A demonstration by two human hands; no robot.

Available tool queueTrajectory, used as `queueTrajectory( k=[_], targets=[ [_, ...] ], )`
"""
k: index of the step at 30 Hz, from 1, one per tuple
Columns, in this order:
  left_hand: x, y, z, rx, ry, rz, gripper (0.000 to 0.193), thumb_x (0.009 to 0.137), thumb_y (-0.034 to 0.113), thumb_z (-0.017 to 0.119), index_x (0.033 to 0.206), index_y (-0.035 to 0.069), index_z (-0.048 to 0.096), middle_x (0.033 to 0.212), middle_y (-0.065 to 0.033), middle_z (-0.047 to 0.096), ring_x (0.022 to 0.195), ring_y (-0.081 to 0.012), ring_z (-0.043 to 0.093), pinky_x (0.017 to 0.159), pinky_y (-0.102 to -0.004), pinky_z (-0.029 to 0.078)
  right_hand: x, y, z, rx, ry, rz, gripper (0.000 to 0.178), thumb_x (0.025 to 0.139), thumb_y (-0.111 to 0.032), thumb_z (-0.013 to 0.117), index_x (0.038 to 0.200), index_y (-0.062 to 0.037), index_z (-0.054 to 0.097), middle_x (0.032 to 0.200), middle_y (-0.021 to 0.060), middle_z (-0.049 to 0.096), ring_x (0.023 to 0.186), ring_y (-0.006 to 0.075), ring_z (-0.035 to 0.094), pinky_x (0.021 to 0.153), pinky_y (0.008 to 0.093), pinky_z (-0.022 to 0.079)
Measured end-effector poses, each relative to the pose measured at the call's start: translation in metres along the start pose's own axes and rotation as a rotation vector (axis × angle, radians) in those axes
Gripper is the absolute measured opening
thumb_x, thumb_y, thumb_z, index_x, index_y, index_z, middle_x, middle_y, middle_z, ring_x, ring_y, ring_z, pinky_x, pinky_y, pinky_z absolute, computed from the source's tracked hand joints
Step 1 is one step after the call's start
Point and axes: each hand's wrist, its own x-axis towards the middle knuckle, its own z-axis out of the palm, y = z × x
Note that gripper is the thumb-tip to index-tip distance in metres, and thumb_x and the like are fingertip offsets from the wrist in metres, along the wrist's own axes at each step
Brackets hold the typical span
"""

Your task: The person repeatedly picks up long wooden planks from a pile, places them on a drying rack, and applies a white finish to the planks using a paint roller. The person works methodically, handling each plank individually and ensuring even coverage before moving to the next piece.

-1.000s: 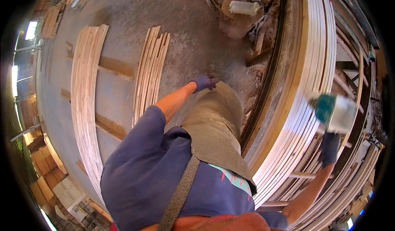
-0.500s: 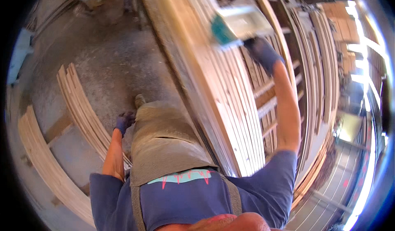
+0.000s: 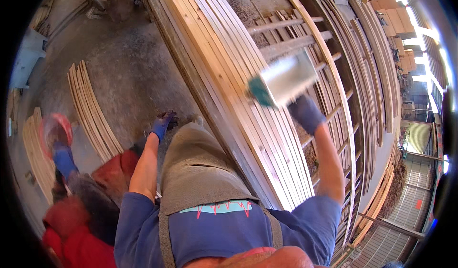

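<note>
My right hand [image 3: 307,113], in a dark blue glove, is closed round the near end of a white box-shaped tool with a teal end [image 3: 291,77]. Motion blurs the tool, so I cannot tell its exact kind. It is over the right edge of a row of long, narrow pale wooden boards [image 3: 238,84] lying side by side. At my left side, my left hand [image 3: 164,123] hangs beside my grey-brown apron [image 3: 198,158], in a blue glove, fingers apart and holding nothing.
A co-worker in red [image 3: 76,225] is close on my left, with a blue-gloved hand at a red round object [image 3: 57,129]. Board stacks [image 3: 93,110] lie beyond. A wooden rack with rungs [image 3: 334,84] stands right of the boards, with more long boards [image 3: 377,72] further right.
My right hand has brought the box-shaped tool nearer along the boards. My left hand has shifted slightly. The co-worker in red has come into view at the left.
</note>
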Motion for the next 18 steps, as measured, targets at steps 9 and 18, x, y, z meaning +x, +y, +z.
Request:
queueTrajectory(
  k=[9,18],
  targets=[
    [-0.129,-0.255,0.044,0.166,0.198,-0.034,0.041,0.093,0.046,0.056,0.112,0.011,0.066,0.100,-0.0111,0.070,0.074,-0.0214,0.066,0.064,-0.0329,0.052,-0.268,0.070,0.034,-0.401,-0.209,-0.275,0.021,0.089,-0.009,0.052,0.104,-0.0070,0.066,0.101,0.0144,0.067,0.098,0.0285,0.063,0.085,0.0391,0.054],
    [-0.284,-0.489,0.013,-0.284,0.322,-0.343,0.047,0.097,0.046,0.047,0.131,0.014,0.051,0.112,-0.0136,0.066,0.089,-0.0289,0.063,0.067,-0.0368,0.047,-0.330,0.068,0.068,0.266,-0.002,0.115,0.032,0.097,-0.028,0.047,0.104,-0.0022,0.064,0.093,0.0227,0.068,0.088,0.0400,0.065,0.080,0.0464,0.052]
  ],
)
